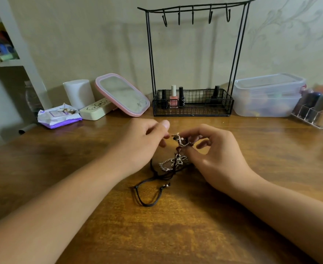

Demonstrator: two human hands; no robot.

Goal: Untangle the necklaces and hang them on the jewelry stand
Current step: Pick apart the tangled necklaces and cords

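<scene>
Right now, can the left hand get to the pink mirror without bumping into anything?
Probably yes. The left hand pinches the tangled necklaces, so it would need to let go first. The bare table lies between it and the pink mirror.

Necklaces [173,164] before jewelry stand [193,60]

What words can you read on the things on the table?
None can be read.
Wipes pack: label too blurred.
Cream case: black doodle, no clear letters.
Mirror: small round mark, too small.
Black nail polish bottle: white print, too small.
</scene>
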